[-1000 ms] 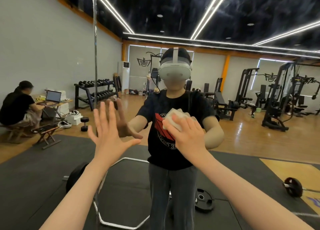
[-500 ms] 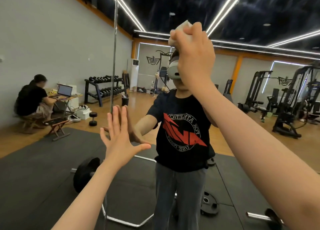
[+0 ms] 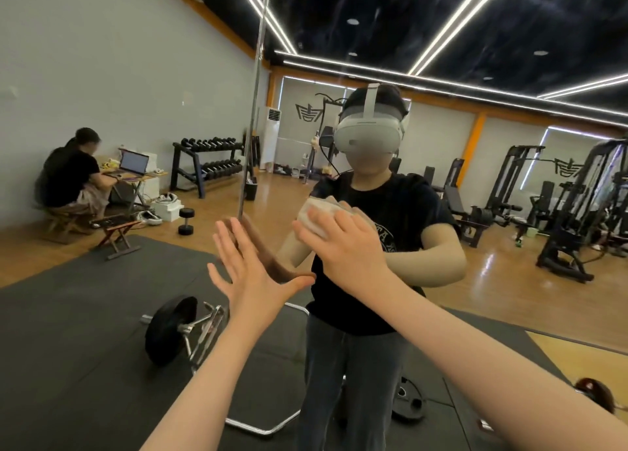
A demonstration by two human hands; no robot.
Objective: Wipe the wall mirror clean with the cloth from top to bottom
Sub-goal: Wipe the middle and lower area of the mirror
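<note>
The wall mirror [image 3: 475,59] fills the whole view and reflects me and the gym behind me. My left hand [image 3: 251,273] lies flat on the glass, fingers spread, beside a vertical seam [image 3: 253,110] between mirror panels. My right hand [image 3: 346,243] holds a wadded white cloth [image 3: 314,217] and presses it against the glass at chest height, just right of my left hand. Most of the cloth is hidden under my fingers.
Everything else is a reflection: a barbell with a black plate [image 3: 170,328] on dark floor mats, a dumbbell rack [image 3: 207,165], weight machines [image 3: 571,212] at the right, and a seated person at a laptop table [image 3: 71,178] at the left.
My right hand, high on the glass with the cloth half a second ago, has come down to chest height. My left hand stays flat on the mirror.
</note>
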